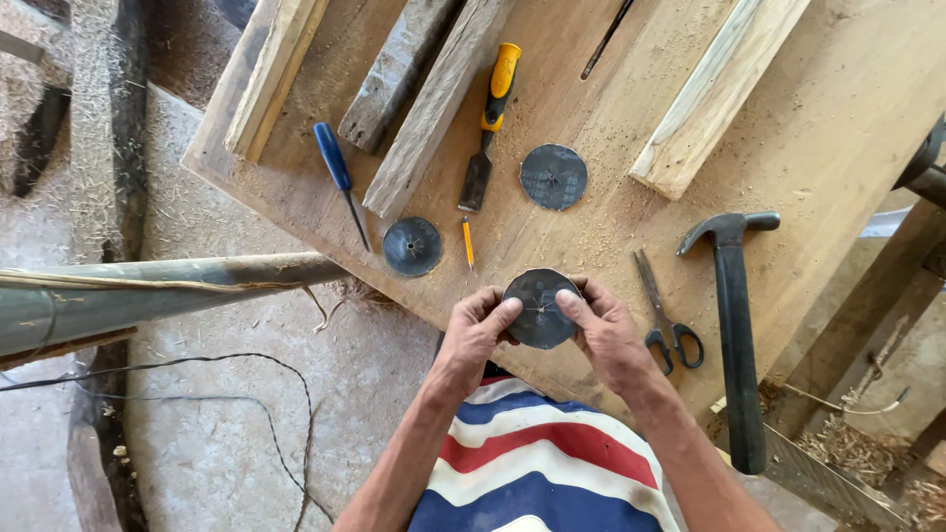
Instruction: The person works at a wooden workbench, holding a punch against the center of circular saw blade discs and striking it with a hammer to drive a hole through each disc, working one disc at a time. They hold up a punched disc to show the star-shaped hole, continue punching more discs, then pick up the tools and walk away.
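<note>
Fingers of left hand (477, 327) and right hand (603, 330) pinching dark sanding disc (538, 311), scissors (667, 315) beside.

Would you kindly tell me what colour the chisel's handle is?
Yellow with an orange band, on the chisel; head view.

Bare forearms, no sleeves; garment (542, 463) below with broad red, white, blue horizontal stripes.

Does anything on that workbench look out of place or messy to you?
Mostly sawdust strewn over the wooden bench. The hammer lies with its handle sticking out past the bench edge. The disc in both hands has an uneven, roughly cut rim.
</note>
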`<state>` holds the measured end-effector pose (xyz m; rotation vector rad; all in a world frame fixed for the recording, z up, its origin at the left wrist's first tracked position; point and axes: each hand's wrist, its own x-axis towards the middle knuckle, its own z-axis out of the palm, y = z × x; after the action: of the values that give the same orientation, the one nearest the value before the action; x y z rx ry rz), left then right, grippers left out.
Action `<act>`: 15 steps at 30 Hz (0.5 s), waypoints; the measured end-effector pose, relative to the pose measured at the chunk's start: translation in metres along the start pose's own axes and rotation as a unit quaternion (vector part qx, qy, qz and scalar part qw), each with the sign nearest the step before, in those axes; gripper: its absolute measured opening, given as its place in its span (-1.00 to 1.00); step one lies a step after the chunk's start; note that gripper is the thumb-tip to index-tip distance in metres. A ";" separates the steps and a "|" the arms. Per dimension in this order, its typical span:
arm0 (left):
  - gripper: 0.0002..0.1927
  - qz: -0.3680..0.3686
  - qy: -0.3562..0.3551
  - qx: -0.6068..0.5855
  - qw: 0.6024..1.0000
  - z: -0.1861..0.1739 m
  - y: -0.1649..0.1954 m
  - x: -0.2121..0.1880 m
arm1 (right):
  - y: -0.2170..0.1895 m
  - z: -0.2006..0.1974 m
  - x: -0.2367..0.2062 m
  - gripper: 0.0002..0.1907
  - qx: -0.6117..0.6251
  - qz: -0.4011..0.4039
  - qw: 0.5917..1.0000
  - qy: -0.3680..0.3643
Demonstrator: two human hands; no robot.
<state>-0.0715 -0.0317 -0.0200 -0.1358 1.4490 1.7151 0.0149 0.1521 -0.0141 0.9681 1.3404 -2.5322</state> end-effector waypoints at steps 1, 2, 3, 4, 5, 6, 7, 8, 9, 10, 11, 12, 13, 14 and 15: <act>-0.76 0.006 -0.002 -0.013 1.000 0.002 0.000 0.000 | 0.000 0.000 -0.003 -0.79 0.081 0.027 0.996 0.008; -0.76 0.008 0.006 -0.019 1.000 0.004 0.001 -0.001 | 0.000 0.000 -0.006 -0.80 0.092 0.022 0.996 0.007; -0.77 0.009 0.013 -0.024 1.000 0.006 0.001 -0.003 | -0.001 -0.001 -0.008 -0.80 0.102 0.017 0.995 0.007; -0.77 0.012 0.019 -0.029 0.999 0.008 0.001 -0.003 | -0.002 -0.001 -0.009 -0.81 0.113 0.011 0.994 0.007; -0.77 0.018 0.021 -0.031 0.999 0.011 0.002 -0.003 | -0.003 -0.002 -0.010 -0.81 0.114 0.012 0.993 0.009; -0.77 0.024 0.024 -0.032 0.999 0.013 0.001 -0.003 | -0.004 -0.002 -0.011 -0.81 0.115 0.014 0.993 0.012; -0.78 0.030 0.025 -0.033 0.999 0.016 0.001 -0.003 | -0.003 -0.004 -0.011 -0.81 0.118 0.014 0.993 0.015; -0.77 0.038 0.022 0.014 0.999 0.018 0.001 -0.002 | -0.003 -0.006 -0.011 -0.81 0.059 0.006 0.998 0.036; -0.76 0.046 0.019 0.060 0.997 0.019 0.002 0.000 | -0.002 -0.009 -0.012 -0.81 0.000 -0.001 0.998 0.057; -0.76 0.056 0.016 0.105 0.993 0.021 0.003 0.004 | -0.001 -0.013 -0.014 -0.80 -0.060 -0.010 0.995 0.077; -0.75 0.071 0.028 0.169 0.983 0.022 0.005 0.010 | 0.001 -0.019 -0.015 -0.80 -0.120 -0.029 0.988 0.090; -0.74 0.084 0.040 0.233 0.968 0.024 0.009 0.017 | 0.004 -0.026 -0.018 -0.80 -0.180 -0.046 0.977 0.104; -0.73 0.098 0.053 0.294 0.949 0.025 0.013 0.027 | 0.006 -0.034 -0.021 -0.80 -0.241 -0.064 0.961 0.117; -0.67 0.169 0.087 0.399 0.897 0.028 0.019 0.041 | 0.009 -0.042 -0.024 -0.79 -0.220 -0.068 0.965 0.124; -0.60 0.237 0.121 0.495 0.827 0.032 0.027 0.060 | 0.012 -0.050 -0.026 -0.78 -0.201 -0.073 0.968 0.131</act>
<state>-0.1130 0.0282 -0.0243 0.6394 2.5457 1.0838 0.0643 0.1791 -0.0269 1.1766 1.9687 -2.1419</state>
